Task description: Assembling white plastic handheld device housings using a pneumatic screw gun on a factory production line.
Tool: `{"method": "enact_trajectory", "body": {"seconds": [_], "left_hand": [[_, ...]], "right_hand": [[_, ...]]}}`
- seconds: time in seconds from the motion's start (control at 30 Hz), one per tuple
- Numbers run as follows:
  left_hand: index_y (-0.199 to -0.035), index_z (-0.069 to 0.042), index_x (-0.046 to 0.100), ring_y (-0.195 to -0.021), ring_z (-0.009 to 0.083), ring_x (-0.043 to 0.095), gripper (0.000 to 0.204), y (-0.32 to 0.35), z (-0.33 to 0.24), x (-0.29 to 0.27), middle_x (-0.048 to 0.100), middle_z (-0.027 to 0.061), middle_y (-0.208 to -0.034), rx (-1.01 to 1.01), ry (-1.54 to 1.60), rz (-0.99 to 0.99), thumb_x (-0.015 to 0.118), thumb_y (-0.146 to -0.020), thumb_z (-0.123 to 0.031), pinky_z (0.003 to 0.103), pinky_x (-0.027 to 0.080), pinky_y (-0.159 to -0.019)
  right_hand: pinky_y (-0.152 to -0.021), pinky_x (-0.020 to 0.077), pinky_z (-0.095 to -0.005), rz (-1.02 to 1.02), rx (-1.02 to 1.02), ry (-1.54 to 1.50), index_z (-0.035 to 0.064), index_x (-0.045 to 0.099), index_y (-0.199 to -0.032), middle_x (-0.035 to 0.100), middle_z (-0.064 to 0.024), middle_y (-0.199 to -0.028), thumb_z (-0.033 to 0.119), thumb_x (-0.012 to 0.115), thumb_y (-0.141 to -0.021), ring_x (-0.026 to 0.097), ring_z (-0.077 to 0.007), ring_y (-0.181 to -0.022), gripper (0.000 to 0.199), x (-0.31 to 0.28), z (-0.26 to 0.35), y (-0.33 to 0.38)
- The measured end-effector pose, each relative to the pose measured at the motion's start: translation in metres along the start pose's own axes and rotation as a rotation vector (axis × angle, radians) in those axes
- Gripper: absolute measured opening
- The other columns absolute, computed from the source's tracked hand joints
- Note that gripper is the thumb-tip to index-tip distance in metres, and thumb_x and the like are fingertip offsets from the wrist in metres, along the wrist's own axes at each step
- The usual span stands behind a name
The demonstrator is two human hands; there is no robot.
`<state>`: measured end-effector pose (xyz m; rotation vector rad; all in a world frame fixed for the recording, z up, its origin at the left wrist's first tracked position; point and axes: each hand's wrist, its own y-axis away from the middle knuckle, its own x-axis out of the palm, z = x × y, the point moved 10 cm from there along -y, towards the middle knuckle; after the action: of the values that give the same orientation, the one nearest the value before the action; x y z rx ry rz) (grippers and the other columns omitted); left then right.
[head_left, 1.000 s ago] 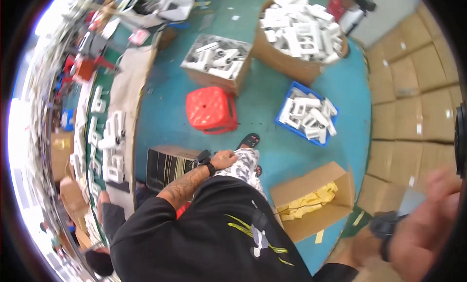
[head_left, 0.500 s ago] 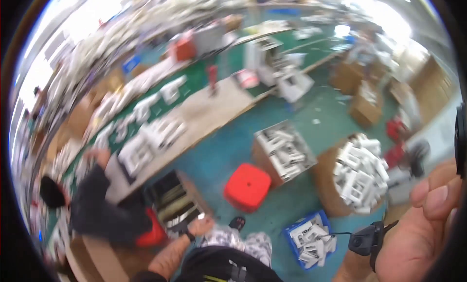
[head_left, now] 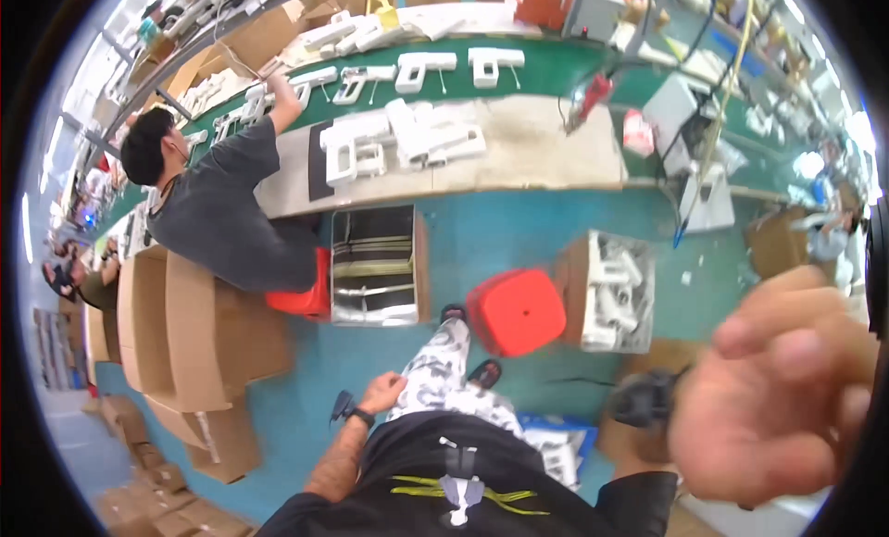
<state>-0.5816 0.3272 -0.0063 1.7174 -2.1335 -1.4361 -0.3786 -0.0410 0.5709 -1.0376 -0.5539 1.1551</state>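
Observation:
My left hand [head_left: 381, 392] hangs by my left thigh, its fingers loosely curled with nothing visible in them. A black strap circles that wrist, and a small dark device sits beside it. Large and close at the right, my right hand [head_left: 773, 389] is raised with bent fingers, partly smeared, and I see nothing held. A black device is strapped at its wrist. Ahead of my feet stands a red plastic stool [head_left: 517, 312], with a box of white plastic parts [head_left: 619, 292] to its right. A blue crate of white parts [head_left: 565, 449] lies partly hidden by my body.
At the bench [head_left: 556, 171], a person in a dark shirt [head_left: 218, 204] sits and reaches toward white gun-shaped housings [head_left: 426, 69]. More housings [head_left: 403, 139] are piled on the bench. A divided carton [head_left: 375, 264] and large open cartons [head_left: 190, 324] stand left. A red tool [head_left: 593, 97] hangs above.
My view has turned right-to-left, bringing the bench and the seated person more fully in. My right hand has come inward from the right edge. My left hand stays low by my thigh.

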Motion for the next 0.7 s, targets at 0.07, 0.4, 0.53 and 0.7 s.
{"method": "enact_trajectory", "body": {"seconds": [0.07,0.4,0.53,0.7], "left_hand": [[-0.11,-0.002,0.072,-0.098,0.0278,0.072,0.043,-0.012,-0.013,-0.019,0.075,0.0168,-0.104,-0.054,0.093,-0.096,0.065,-0.094,-0.041,0.038,0.055,-0.088],[-0.113,-0.001,0.069,-0.096,0.0217,0.072,0.026,-0.17,-0.342,-0.252,0.074,0.0137,-0.102,0.408,0.372,-0.277,0.068,-0.096,-0.021,0.034,0.055,-0.086],[-0.113,0.0,0.069,-0.099,0.0295,0.07,0.029,-0.287,-0.48,-0.34,0.072,0.0165,-0.102,0.744,0.188,-0.412,0.068,-0.095,-0.024,0.039,0.054,-0.089],[-0.116,0.0,0.067,-0.105,0.0386,0.065,0.038,-0.362,-0.565,-0.392,0.069,0.0217,-0.11,0.793,-0.095,-0.398,0.066,-0.095,-0.031,0.044,0.053,-0.092]], "right_hand": [[-0.062,0.0471,-0.0342,0.019,-0.028,-0.038,0.0009,0.064,-0.098,0.064,-0.0089,-0.086,0.016,0.062,-0.092,0.06,-0.0215,-0.066,0.016,0.033,-0.033,-0.012],[-0.075,0.0527,-0.042,0.717,0.651,-0.009,-0.0002,0.063,-0.112,0.07,-0.0182,-0.092,0.029,0.066,-0.096,0.068,-0.0313,-0.085,0.033,0.351,-0.446,0.087],[-0.087,0.0509,-0.0491,0.711,0.42,0.269,-0.0048,0.063,-0.107,0.067,-0.027,-0.104,0.03,0.07,-0.091,0.064,-0.0437,-0.102,0.039,0.406,-0.623,0.084],[-0.084,0.0534,-0.0544,0.688,0.713,0.576,-0.007,0.059,-0.103,0.067,-0.0294,-0.098,0.025,0.082,-0.076,0.064,-0.0492,-0.098,0.048,0.443,-0.774,0.097]]}}
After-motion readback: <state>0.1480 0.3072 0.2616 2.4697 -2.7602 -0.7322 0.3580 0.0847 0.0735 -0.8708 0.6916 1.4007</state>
